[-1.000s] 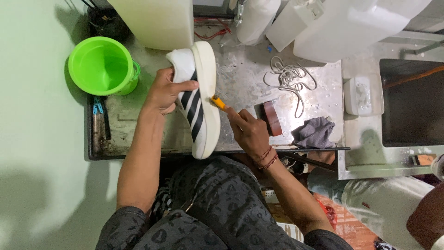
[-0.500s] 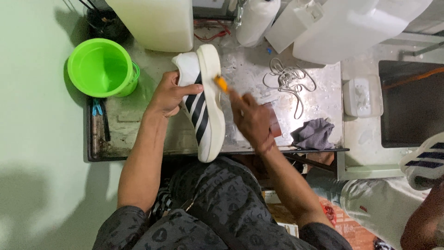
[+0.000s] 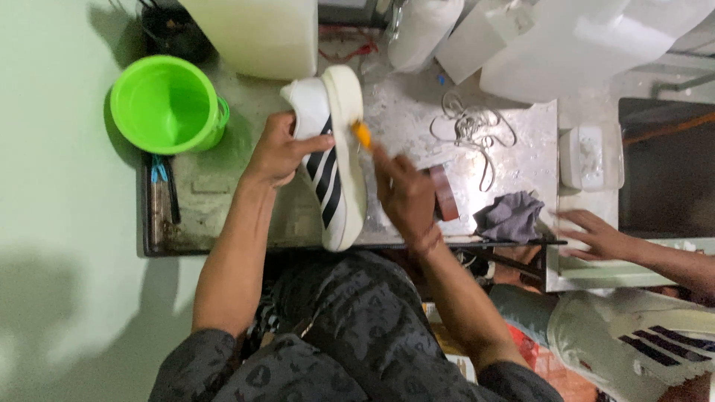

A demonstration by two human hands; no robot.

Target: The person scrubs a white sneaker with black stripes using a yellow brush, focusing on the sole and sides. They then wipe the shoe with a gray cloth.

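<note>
The white shoe [image 3: 331, 152] is gripped on edge by the left hand [image 3: 277, 151] above the metal tray [image 3: 223, 216]. An orange brush [image 3: 362, 135], clasped by the right hand [image 3: 404, 195], is pressed to the sole. Open tray surface is left beside the green bucket [image 3: 165, 104].

Wet, scuffed metal tray-table [image 3: 223, 216] with a raised dark rim, set against a pale green wall. On it: bright green plastic bucket [image 3: 165, 104] at the far left corner; large cream canister [image 3: 257, 33] just behind; dark-handled tools with blue tips [image 3: 162, 186] lying along the left rim; tangle of white laces [image 3: 471, 130] toward the right; reddish-brown block [image 3: 445, 192] near the front edge; crumpled grey cloth [image 3: 511, 216] just beside it at the right front corner. Beyond the back edge, translucent white jugs [image 3: 588, 45] crowded together. To the right, a lower steel ledge [image 3: 588, 272] carrying a small clear lidded box [image 3: 590, 156].
</note>
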